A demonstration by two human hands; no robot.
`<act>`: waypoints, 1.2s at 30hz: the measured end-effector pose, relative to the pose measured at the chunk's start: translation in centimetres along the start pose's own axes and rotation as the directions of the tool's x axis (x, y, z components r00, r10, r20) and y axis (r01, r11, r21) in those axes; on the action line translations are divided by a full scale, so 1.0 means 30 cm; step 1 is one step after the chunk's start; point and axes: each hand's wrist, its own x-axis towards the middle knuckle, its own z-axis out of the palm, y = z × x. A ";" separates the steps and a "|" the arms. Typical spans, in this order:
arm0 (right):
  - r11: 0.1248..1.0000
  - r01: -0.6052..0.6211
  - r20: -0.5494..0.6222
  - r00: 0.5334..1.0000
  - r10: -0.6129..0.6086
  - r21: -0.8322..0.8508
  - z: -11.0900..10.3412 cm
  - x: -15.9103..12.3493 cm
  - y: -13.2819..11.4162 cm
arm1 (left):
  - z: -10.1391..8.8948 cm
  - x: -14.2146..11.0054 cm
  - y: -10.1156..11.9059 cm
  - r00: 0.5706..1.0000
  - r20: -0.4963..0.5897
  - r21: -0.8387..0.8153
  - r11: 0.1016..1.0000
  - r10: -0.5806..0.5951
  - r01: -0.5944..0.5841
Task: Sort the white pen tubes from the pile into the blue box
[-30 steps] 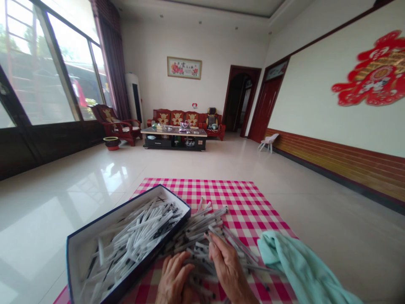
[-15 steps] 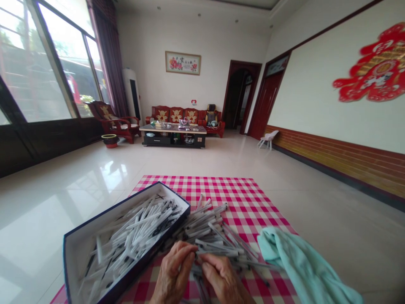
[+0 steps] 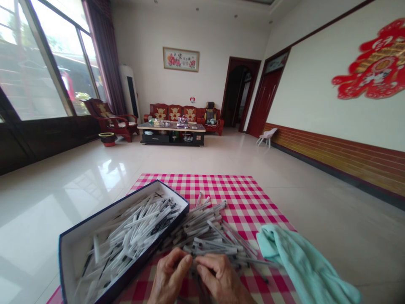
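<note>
My left hand [image 3: 172, 272] and my right hand [image 3: 220, 274] meet low in the middle, above the near side of a pile of pens [image 3: 211, 234]. Thumb and forefinger are pinched together on each hand, the fingertips almost touching. Whatever lies between them is small and mostly covered by the fingers. The pens have pale, translucent barrels with dark ends and lie in a loose heap. Left of my hands, a blue-rimmed box [image 3: 123, 202] with white inner walls holds many pale tubes and thin dark pieces [image 3: 136, 236].
A pink-and-white checked cloth [image 3: 253, 198] lies under the box and pens. At right is a crumpled mint-green cloth [image 3: 303, 257]. Farther off stand a coffee table [image 3: 172, 135], a red wooden sofa [image 3: 174, 112], a flowerpot [image 3: 108, 139] and a small chair [image 3: 267, 137].
The view has shifted slightly, and my fingertips have drawn a little apart. My left thumb now points up more. The pile, box and green cloth look the same.
</note>
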 end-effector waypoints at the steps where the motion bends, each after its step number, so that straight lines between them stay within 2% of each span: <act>1: 0.999 0.022 0.005 1.000 -0.022 -0.046 0.005 0.002 0.001 | 0.003 -0.002 0.001 0.999 -0.041 0.033 0.999 0.003 -0.001; 4: 0.984 0.072 0.047 0.997 -0.065 -0.163 0.016 0.011 0.008 | 0.010 -0.004 0.005 0.989 -0.138 0.133 0.990 0.057 -0.038; 6: 0.975 0.094 0.046 0.995 -0.086 -0.204 0.020 0.017 0.016 | 0.009 -0.004 0.005 0.982 -0.163 0.151 0.986 0.097 -0.072; 10: 0.964 0.118 0.005 0.993 -0.120 -0.239 0.025 0.019 0.034 | -0.001 0.000 -0.002 0.970 -0.082 0.112 0.969 0.228 -0.218; 14: 0.956 0.109 0.020 0.994 -0.108 -0.271 0.031 0.014 0.040 | -0.004 0.007 -0.021 0.935 -0.008 0.143 0.926 0.355 -0.350; 20: 0.939 0.130 0.040 0.991 -0.124 -0.317 0.042 0.013 0.047 | 0.003 0.007 -0.037 0.934 -0.015 0.273 0.900 0.358 -0.341; 27: 0.910 0.219 -0.052 0.966 -0.252 -0.351 0.083 0.017 0.090 | 0.015 0.011 -0.053 0.903 -0.101 0.475 0.818 0.418 -0.325; 32: 0.911 0.226 -0.087 0.959 -0.271 -0.343 0.089 0.022 0.104 | -0.007 -0.002 -0.042 0.925 -0.031 0.372 0.864 0.378 -0.340; 36: 0.909 0.231 -0.090 0.957 -0.277 -0.347 0.087 0.018 0.101 | -0.011 -0.003 -0.036 0.908 -0.007 0.329 0.859 0.418 -0.393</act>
